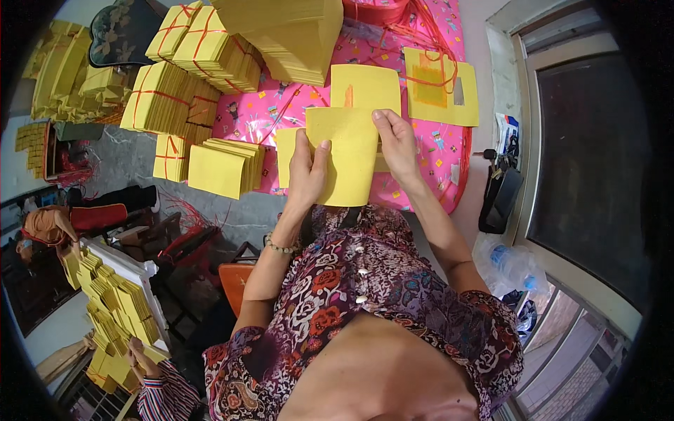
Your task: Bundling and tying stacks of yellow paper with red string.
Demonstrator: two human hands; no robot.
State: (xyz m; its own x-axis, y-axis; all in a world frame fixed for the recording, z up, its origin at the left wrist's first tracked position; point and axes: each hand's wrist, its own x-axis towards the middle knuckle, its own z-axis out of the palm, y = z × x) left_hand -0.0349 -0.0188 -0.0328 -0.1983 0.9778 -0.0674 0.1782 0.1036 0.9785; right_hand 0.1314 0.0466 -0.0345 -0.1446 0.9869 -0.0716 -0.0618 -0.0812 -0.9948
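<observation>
A yellow paper sheet [347, 158], slightly curved, is held upright before my chest. My left hand [307, 172] grips its left edge, thumb on the near face and fingers along the side. At the upper right corner my right hand [398, 144] pinches it between thumb and fingers. Whether it is one sheet or a few together, I cannot tell. Just behind lies another yellow sheet [382, 81] with an orange mark, on the pink patterned tablecloth [246, 112]. Part of a further yellow piece [284, 151] shows left of the held sheet.
Yellow paper bundles tied with red string [158, 98] and a tall yellow stack [288, 35] fill the table's left and back. Loose red strings [439, 35] trail from a red container [375, 10]. Yellow sheets [463, 95] lie right. Another person's hands [142, 361] work at lower left.
</observation>
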